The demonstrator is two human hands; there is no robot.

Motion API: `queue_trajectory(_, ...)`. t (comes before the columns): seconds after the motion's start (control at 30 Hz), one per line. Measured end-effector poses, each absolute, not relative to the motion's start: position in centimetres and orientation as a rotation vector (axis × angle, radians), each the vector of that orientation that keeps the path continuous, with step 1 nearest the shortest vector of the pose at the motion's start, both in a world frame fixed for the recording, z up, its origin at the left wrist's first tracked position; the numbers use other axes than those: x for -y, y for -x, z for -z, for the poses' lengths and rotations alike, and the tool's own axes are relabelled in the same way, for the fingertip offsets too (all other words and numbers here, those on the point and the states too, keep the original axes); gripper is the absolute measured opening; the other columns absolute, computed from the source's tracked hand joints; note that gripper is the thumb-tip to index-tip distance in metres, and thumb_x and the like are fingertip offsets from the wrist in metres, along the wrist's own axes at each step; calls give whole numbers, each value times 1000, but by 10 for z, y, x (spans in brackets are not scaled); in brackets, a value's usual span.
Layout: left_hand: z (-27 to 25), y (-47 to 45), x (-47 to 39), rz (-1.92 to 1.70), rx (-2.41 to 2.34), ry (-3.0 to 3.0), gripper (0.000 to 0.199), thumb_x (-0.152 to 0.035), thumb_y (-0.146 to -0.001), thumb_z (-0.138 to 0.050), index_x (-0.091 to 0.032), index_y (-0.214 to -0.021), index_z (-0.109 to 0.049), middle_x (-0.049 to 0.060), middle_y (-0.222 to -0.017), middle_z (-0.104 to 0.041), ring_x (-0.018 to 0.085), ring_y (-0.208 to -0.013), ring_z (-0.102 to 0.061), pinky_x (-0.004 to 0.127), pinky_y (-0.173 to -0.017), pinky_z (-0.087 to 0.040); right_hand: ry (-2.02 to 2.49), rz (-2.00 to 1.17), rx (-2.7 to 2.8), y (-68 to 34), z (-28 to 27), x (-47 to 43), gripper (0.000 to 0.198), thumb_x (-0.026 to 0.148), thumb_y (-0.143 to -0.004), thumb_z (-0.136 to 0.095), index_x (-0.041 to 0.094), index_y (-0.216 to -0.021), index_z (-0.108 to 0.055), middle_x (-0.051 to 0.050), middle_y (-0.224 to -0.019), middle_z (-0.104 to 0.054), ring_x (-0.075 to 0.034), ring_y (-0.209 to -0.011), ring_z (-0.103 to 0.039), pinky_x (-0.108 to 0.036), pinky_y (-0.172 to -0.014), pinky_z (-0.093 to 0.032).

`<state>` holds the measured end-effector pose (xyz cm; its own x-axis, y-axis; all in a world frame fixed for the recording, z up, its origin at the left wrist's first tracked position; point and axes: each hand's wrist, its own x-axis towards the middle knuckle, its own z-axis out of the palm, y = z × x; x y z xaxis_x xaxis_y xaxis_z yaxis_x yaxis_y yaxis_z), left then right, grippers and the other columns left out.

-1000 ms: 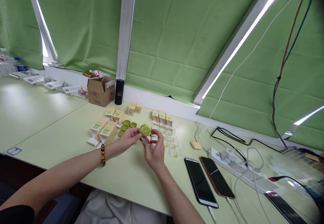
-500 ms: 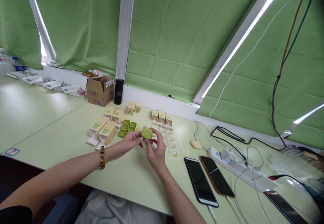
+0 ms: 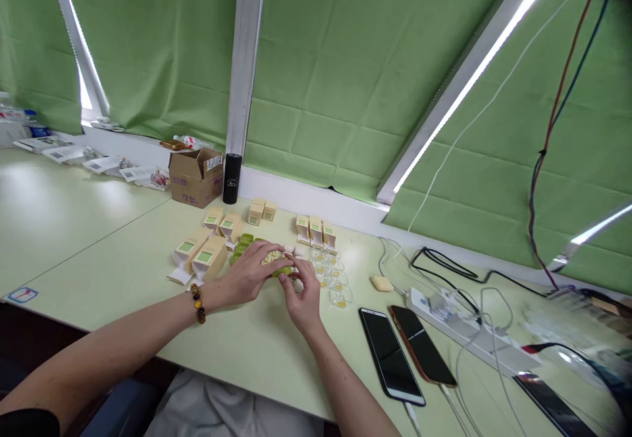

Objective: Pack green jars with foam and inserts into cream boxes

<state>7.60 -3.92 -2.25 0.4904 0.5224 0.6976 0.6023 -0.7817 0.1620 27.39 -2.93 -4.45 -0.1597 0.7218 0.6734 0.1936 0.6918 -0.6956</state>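
Note:
A small green square case (image 3: 282, 270) with rounded corners is between my two hands above the table, mostly hidden by fingers. My right hand (image 3: 303, 295) grips it from the right, thumb at its near edge. My left hand (image 3: 251, 271), with a beaded bracelet at the wrist, is closed over its left and top side, fingers bent across it. Behind my left hand sits a group of green square cases (image 3: 241, 245), partly covered by it. Close to my right hand lie several clear plastic pieces with yellow centres (image 3: 340, 295).
Open-ended cardboard boxes (image 3: 210, 259) stand left of the hands, with more small boxes (image 3: 316, 230) behind. Two phones (image 3: 392, 355) and a white power strip (image 3: 469, 328) with loose cables lie at right. A brown carton (image 3: 196, 183) and black cylinder (image 3: 232, 180) stand farther back.
My left hand has moved from the side of the green case to over its top, covering most of it. The case sits slightly lower and is tilted differently.

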Motion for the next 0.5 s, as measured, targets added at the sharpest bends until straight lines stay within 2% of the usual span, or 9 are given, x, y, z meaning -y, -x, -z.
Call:
queue_trajectory(0.1, 24, -76, 36, 1337, 1022, 2702, 50, -8, -97, -56, -26, -143, -59, 15, -139, -60, 30, -136, -50, 53, -115, -44, 749, -606, 1654, -273, 44, 29, 41, 37, -96, -68, 24, -135, -64, -13, -124, -68, -26, -111, -68, -39, -83, -64)
queue_trajectory(0.2, 25, -77, 31, 1801, 1258, 2726, 42, -18, -93, -71, -23, -134, -65, 13, -133, -64, 29, -129, -56, 49, -111, -49, 771, -600, 1630, -275, 46, 27, 33, 36, -100, -62, 23, -130, -64, -11, -116, -71, -24, -104, -70, -37, -81, -62)
queue_trajectory(0.3, 26, -77, 23, 2411, 1488, 2706, 50, -27, -84, -83, -19, -132, -67, 13, -127, -69, 27, -115, -65, 42, -99, -55, 860, -400, 1728, -278, 50, 23, 13, 28, -101, -58, 23, -105, -69, -8, -100, -72, -23, -95, -66, -34, -75, -56)
queue_trajectory(0.37, 28, -76, 18, 2781, 1492, 2682, 60, -32, -79, -89, -17, -134, -67, 13, -122, -73, 25, -109, -68, 38, -95, -55, 908, -217, 1896, -278, 53, 21, 14, 19, -99, -57, 23, -93, -69, -7, -92, -72, -24, -94, -61, -35, -75, -52)
queue_trajectory(0.43, 31, -75, 14, 3056, 1428, 2631, 63, -33, -77, -92, -16, -134, -69, 12, -116, -75, 21, -104, -68, 34, -93, -54, 915, -99, 2084, -276, 56, 20, 18, 12, -96, -58, 23, -91, -71, -7, -90, -73, -25, -94, -58, -37, -78, -50)
queue_trajectory(0.5, 33, -73, 11, 3238, 1356, 2567, 58, -32, -78, -92, -17, -130, -72, 9, -112, -75, 16, -94, -67, 27, -87, -52, 892, -52, 2242, -273, 59, 20, 19, 9, -94, -61, 23, -96, -75, -7, -98, -75, -26, -99, -58, -38, -84, -50)
